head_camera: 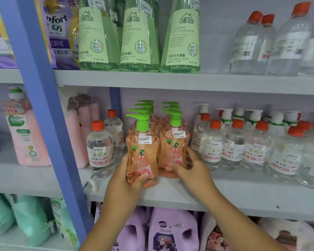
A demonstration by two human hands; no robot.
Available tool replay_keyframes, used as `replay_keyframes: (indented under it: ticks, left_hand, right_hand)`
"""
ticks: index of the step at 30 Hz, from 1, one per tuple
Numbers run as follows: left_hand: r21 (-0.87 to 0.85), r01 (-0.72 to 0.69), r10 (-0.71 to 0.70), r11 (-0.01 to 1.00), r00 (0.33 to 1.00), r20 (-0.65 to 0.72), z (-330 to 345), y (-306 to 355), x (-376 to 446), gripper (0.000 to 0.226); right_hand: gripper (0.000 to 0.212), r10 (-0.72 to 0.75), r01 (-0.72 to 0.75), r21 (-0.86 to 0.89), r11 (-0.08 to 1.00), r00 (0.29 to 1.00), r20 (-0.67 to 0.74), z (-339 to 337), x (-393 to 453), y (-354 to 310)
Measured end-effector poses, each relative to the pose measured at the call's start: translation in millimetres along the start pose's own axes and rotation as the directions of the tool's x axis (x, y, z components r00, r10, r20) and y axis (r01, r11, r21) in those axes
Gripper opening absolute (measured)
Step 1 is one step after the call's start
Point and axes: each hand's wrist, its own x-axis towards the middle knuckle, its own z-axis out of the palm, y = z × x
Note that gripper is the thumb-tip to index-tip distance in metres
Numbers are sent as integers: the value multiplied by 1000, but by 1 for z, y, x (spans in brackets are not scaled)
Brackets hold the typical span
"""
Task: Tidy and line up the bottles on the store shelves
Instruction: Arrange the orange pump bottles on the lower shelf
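Both my hands are on the middle shelf, each wrapped around a peach pump bottle at the front of its row. My left hand grips the left front bottle low down, thumb across the bottom of its label, fingers behind; this bottle sits nearer the shelf edge than its neighbour. My right hand cups the right front bottle from its right side, thumb pressed on the lower front. The two bottles stand upright, just beside each other, green pump heads pointing left, each with a 19.00 price sticker.

Behind them, more green pump heads run back in two files. Right of these stands a crowd of clear bottles with orange caps, white pump bottles behind them. To the left, two more clear orange-capped bottles stand near pink refill packs. On the shelf above, tall green laundry bottles stand in a row. Below, purple jugs fill the bottom shelf.
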Motion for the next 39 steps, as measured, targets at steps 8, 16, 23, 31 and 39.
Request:
replay_keyframes:
  ticks: [8,16,23,31,39]
  left_hand:
    - [20,30,-31,999,999,30,0,-2,15,55]
    - [-11,65,-64,998,996,60,2,-14,36,71]
    - [22,51,-53,998,997,54,4,-13,45,69]
    - [8,29,-29,1000,997,78,2,-10,49,64]
    - [-34,-12,14,999,998,63,5,-16,45,65]
  right_hand:
    - [52,16,-17,25,1000,1000,20,-1,1,4]
    - [50,26,-27,20,999,999,36,-1,0,3]
    - [51,14,-14,-16,1000,1000,21,1,0,6]
    - [49,4,-3,-44,999,999,32,1,2,11]
    - [52,-17,19,-79,997,999,31,1,2,11]
